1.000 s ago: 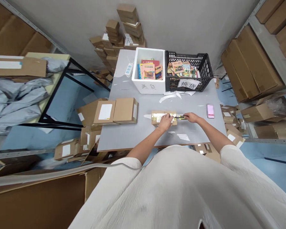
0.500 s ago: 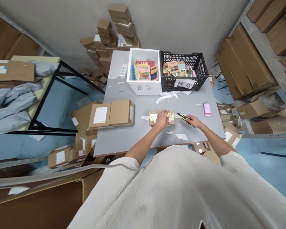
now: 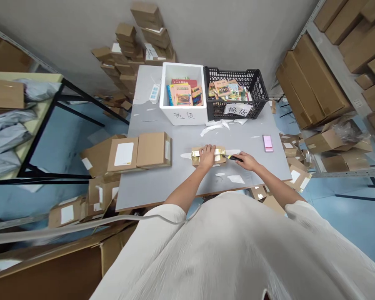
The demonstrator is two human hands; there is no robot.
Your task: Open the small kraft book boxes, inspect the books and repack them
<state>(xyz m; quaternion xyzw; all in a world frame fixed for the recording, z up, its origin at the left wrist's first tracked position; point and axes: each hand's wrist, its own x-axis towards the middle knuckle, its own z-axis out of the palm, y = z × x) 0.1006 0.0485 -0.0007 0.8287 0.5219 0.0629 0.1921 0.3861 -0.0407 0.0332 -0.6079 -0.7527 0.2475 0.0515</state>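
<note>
A small taped cardboard box (image 3: pixel 219 160) lies on the grey table in front of me. My left hand (image 3: pixel 207 156) is closed over its top and far edge, holding it against the table. In my right hand (image 3: pixel 247 161) is a black and yellow utility knife (image 3: pixel 234 158), gripped by its handle. The knife's front end reaches the right end of the box, at the shiny tape; the blade tip is too small to make out. White paper scraps (image 3: pixel 236 179) lie just in front of the box.
At the table's back stand a white foam box (image 3: pixel 183 116) and a black plastic crate (image 3: pixel 212 109), both holding books. Two larger cartons (image 3: pixel 154 149) sit at left. A phone-like pink-screened device (image 3: pixel 268 143) lies at right. Shelves with cartons (image 3: pixel 315 87) flank the right side.
My right hand has brought the knife leftward, from beside the box to its right end. My left hand stays on the box. The whole view has shifted slightly.
</note>
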